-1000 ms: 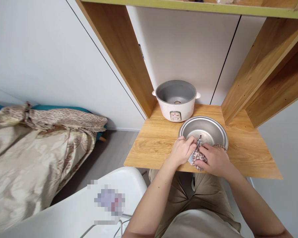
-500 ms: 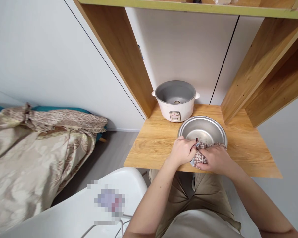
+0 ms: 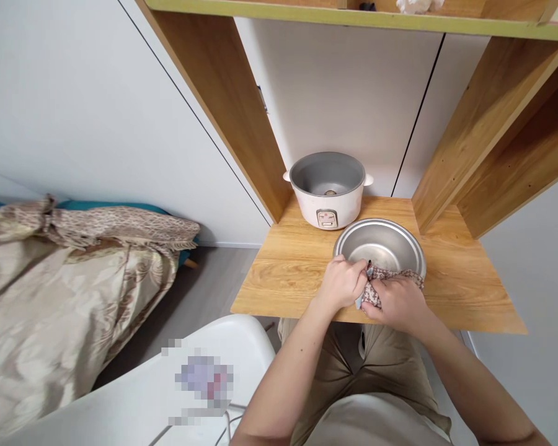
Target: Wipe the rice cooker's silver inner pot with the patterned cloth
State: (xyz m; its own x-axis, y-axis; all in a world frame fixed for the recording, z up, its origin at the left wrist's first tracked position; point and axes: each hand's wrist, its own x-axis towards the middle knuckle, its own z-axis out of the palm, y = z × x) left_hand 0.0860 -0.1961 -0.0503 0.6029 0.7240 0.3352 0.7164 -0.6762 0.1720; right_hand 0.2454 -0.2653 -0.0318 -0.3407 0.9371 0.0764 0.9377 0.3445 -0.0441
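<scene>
A silver metal inner pot (image 3: 381,241) stands on the wooden table (image 3: 288,266), just in front of a white rice cooker body (image 3: 328,189) with no pot in it. My left hand (image 3: 341,282) is closed on the pot's near rim. My right hand (image 3: 397,300) is closed on a brown patterned cloth (image 3: 376,275) and presses it against the pot's near wall and rim. Most of the cloth is hidden under my fingers.
Wooden side panels (image 3: 232,105) and a shelf (image 3: 353,12) frame the table. A white chair (image 3: 139,396) stands at the lower left. A bed with a beige patterned cover (image 3: 60,279) lies to the left. My lap is under the table's front edge.
My right hand has slid the cloth a little to the left and upward along the pot's near rim, closer to my left hand. The pot and cooker have stayed put.
</scene>
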